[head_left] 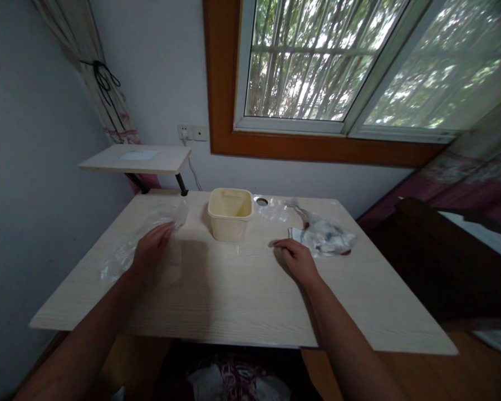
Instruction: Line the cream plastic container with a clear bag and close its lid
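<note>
A crumpled clear plastic bag (pixel 121 257) is spread over the left part of the desk. My left hand (pixel 153 245) is on it, fingers drawn together and closed on the thin film near its right side. Toward the middle back stands a pale yellow square plastic tub (pixel 229 225), upright, its open top facing up. My right hand (pixel 296 259) rests on the desk right of the tub, fingers curled together, with nothing visible in them. Just beyond that hand lies a clear plastic bag with contents (pixel 329 236); white and reddish-brown bits show through, too unclear to name.
The light wood desk (pixel 250 295) stands against the wall under a window. At its back left is a small raised shelf (pixel 167 159) on black legs, bearing a white paper (pixel 138 155). A round cable hole (pixel 261 201) lies behind the tub, beside more clear film (pixel 275 210).
</note>
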